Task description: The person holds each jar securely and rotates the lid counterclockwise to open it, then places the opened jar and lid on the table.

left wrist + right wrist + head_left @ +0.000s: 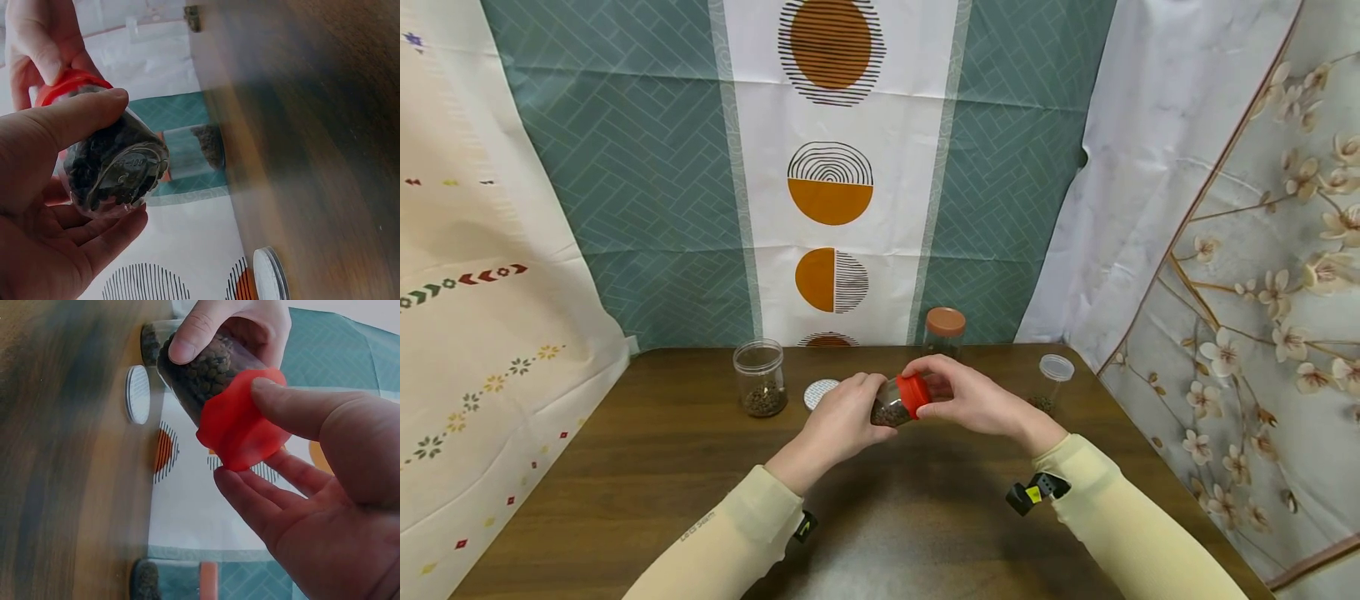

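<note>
A small clear jar [891, 405] of dark pellets is held tilted above the table, its red lid [913, 395] facing right. My left hand [844, 412] grips the jar's body, thumb across its side. With thumb and fingers, my right hand [970, 397] holds the scalloped rim of the red lid [240, 422]. The lid sits on the jar's mouth. In the left wrist view the jar's base [128, 175] faces the camera, and the pellets lie against the lower wall. Whether the lid is loose or tight I cannot tell.
An uncovered clear jar [760, 379] with some pellets stands at the back left. Near it lies a round white-faced lid [820, 393]. A jar with an orange-brown lid [945, 322] stands behind my right hand. Another, with a clear lid [1056, 367], is at the right.
</note>
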`<act>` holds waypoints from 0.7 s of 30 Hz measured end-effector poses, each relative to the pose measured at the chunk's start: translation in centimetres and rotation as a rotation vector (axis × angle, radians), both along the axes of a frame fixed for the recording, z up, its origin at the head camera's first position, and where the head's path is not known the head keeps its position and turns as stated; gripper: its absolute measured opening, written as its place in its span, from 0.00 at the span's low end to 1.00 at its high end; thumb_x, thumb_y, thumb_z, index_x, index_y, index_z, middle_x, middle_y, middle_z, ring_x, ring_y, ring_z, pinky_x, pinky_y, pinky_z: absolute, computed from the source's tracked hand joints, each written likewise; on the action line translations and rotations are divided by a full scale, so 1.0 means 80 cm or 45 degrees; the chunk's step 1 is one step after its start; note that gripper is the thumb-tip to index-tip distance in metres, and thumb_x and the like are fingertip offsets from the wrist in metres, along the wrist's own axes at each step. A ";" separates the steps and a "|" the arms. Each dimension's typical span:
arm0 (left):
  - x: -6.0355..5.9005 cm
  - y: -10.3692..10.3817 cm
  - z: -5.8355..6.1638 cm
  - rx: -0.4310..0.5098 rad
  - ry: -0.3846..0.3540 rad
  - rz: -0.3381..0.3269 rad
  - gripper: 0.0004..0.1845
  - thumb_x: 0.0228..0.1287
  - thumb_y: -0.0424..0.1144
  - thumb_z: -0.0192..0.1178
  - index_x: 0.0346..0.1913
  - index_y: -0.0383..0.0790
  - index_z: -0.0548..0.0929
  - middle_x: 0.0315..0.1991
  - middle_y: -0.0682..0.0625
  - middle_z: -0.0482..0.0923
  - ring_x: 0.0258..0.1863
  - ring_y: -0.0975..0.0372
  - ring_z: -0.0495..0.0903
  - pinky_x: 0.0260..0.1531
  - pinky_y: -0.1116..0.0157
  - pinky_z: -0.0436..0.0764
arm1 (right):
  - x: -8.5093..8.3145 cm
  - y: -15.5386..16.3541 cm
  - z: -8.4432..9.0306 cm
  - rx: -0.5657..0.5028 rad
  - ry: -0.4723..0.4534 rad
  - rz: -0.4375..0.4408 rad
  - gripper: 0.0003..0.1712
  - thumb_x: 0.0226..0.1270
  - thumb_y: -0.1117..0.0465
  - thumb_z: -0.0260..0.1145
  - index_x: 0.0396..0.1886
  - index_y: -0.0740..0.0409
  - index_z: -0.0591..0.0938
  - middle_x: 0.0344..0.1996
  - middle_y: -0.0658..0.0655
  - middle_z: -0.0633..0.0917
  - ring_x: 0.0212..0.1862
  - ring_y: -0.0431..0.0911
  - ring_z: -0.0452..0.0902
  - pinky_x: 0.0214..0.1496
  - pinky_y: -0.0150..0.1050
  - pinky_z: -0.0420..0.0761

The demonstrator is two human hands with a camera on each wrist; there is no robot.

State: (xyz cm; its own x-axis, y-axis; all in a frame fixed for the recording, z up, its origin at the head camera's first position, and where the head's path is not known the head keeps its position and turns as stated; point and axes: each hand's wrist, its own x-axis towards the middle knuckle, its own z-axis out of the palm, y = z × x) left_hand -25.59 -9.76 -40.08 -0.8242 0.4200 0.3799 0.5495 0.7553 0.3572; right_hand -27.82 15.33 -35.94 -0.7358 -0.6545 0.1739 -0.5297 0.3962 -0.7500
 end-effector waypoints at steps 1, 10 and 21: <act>0.000 0.000 -0.001 0.002 -0.003 -0.001 0.38 0.54 0.45 0.89 0.63 0.34 0.82 0.49 0.44 0.84 0.45 0.53 0.84 0.48 0.52 0.86 | 0.000 0.000 -0.001 -0.003 -0.005 0.002 0.34 0.71 0.69 0.79 0.73 0.53 0.77 0.66 0.57 0.81 0.66 0.57 0.83 0.70 0.57 0.81; -0.002 -0.001 -0.005 -0.015 0.044 0.012 0.39 0.53 0.44 0.90 0.63 0.33 0.82 0.49 0.43 0.85 0.45 0.52 0.84 0.49 0.51 0.86 | 0.004 -0.002 -0.001 0.047 -0.018 -0.085 0.38 0.78 0.54 0.76 0.82 0.47 0.73 0.75 0.58 0.76 0.72 0.61 0.79 0.69 0.60 0.81; 0.000 -0.002 -0.008 -0.018 0.060 0.007 0.38 0.52 0.45 0.90 0.62 0.34 0.82 0.48 0.43 0.85 0.45 0.51 0.84 0.48 0.52 0.87 | 0.000 -0.011 0.001 0.035 -0.272 -0.249 0.31 0.83 0.51 0.70 0.79 0.53 0.77 0.64 0.61 0.84 0.55 0.52 0.87 0.56 0.54 0.89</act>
